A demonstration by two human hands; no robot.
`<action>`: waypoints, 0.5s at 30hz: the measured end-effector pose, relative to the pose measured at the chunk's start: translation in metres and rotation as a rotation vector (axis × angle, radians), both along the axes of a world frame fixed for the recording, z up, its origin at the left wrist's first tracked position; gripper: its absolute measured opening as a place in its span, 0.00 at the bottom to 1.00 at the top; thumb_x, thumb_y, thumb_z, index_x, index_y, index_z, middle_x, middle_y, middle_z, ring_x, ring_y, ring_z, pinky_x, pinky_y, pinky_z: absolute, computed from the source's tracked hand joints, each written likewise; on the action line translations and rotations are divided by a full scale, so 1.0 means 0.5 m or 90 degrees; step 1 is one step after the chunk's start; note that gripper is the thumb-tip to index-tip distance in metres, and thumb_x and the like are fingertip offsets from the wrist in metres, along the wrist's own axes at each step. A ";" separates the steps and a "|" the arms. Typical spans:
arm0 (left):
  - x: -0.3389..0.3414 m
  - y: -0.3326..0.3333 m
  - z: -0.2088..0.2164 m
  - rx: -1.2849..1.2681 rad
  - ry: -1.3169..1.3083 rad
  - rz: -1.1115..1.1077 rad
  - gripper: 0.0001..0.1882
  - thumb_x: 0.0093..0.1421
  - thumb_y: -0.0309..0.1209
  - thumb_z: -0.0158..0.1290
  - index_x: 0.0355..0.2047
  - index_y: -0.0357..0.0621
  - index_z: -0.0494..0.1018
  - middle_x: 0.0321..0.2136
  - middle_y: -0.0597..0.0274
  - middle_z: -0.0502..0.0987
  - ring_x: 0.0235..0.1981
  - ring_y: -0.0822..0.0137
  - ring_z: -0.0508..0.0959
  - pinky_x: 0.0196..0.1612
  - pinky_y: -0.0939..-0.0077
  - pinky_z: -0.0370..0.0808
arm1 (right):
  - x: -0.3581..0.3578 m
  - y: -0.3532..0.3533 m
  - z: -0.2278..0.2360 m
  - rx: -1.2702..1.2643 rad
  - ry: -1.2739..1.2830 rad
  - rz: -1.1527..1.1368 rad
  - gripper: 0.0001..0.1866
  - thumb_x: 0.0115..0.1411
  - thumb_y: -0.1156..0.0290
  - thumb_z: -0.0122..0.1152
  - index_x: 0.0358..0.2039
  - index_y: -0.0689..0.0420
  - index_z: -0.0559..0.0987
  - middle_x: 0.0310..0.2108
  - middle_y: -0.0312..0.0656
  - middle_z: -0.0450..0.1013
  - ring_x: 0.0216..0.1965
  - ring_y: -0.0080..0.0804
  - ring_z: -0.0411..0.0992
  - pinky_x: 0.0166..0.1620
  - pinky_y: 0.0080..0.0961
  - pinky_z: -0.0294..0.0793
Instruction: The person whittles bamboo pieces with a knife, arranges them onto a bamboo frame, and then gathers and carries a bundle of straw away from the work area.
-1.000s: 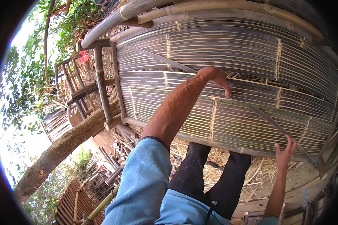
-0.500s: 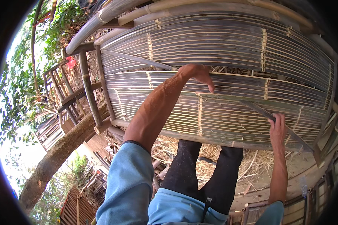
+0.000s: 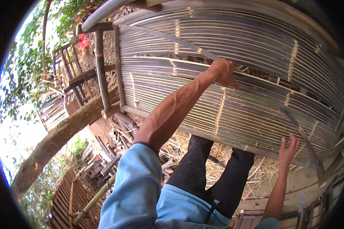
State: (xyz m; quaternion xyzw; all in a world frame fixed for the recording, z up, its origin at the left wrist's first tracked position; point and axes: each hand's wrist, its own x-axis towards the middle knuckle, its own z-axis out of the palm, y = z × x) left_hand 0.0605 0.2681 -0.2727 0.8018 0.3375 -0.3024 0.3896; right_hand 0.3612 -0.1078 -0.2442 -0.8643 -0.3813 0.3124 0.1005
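Note:
A long bench-like bamboo frame carries a panel of dark bamboo slats bound with pale ties. A diagonal bamboo strip crosses its far left part and runs to my left hand. That hand is closed around the strip beside a long gap in the slats; most of its fingers are hidden and the thumb lies toward the near side. Another diagonal length of bamboo strip lies across the near right slats; I cannot tell whether both are one piece. Near it, above the front edge, my right hand is open with fingers apart.
Thick bamboo poles form the far rail. Wooden posts and a tree trunk stand at the left. Straw covers ground beneath the bench, around my legs. Cut bamboo pieces lie at the lower left.
My right hand has let go of the diagonal strip and moved toward the near edge. My left hand has shifted slightly right along the gap. The view has tilted.

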 end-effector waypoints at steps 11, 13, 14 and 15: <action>-0.514 -0.064 0.161 0.256 0.000 0.634 0.10 0.60 0.27 0.56 0.42 0.46 0.81 0.35 0.45 0.85 0.32 0.62 0.86 0.33 0.66 0.84 | -0.194 -0.064 0.025 -0.089 0.171 0.007 0.12 0.61 0.75 0.64 0.44 0.60 0.75 0.33 0.42 0.71 0.30 0.31 0.70 0.37 0.31 0.73; -0.697 -0.130 0.103 0.269 0.153 0.644 0.18 0.58 0.23 0.51 0.48 0.46 0.79 0.44 0.42 0.82 0.42 0.58 0.84 0.41 0.60 0.82 | -0.228 -0.060 0.022 -0.147 0.208 0.002 0.11 0.60 0.74 0.65 0.43 0.60 0.76 0.31 0.39 0.72 0.31 0.28 0.70 0.38 0.28 0.73; -0.761 -0.167 0.076 0.338 0.182 0.623 0.22 0.56 0.21 0.49 0.52 0.45 0.77 0.49 0.40 0.78 0.48 0.53 0.80 0.47 0.58 0.79 | -0.240 -0.064 0.024 -0.135 0.205 0.012 0.11 0.61 0.73 0.65 0.42 0.61 0.76 0.31 0.39 0.73 0.31 0.27 0.71 0.39 0.28 0.74; -0.817 -0.213 0.054 0.401 0.214 0.603 0.27 0.54 0.20 0.48 0.55 0.45 0.75 0.54 0.38 0.74 0.53 0.48 0.77 0.53 0.56 0.77 | -0.249 -0.067 0.031 -0.138 0.195 0.019 0.11 0.61 0.73 0.65 0.42 0.61 0.76 0.31 0.39 0.73 0.31 0.27 0.71 0.39 0.28 0.74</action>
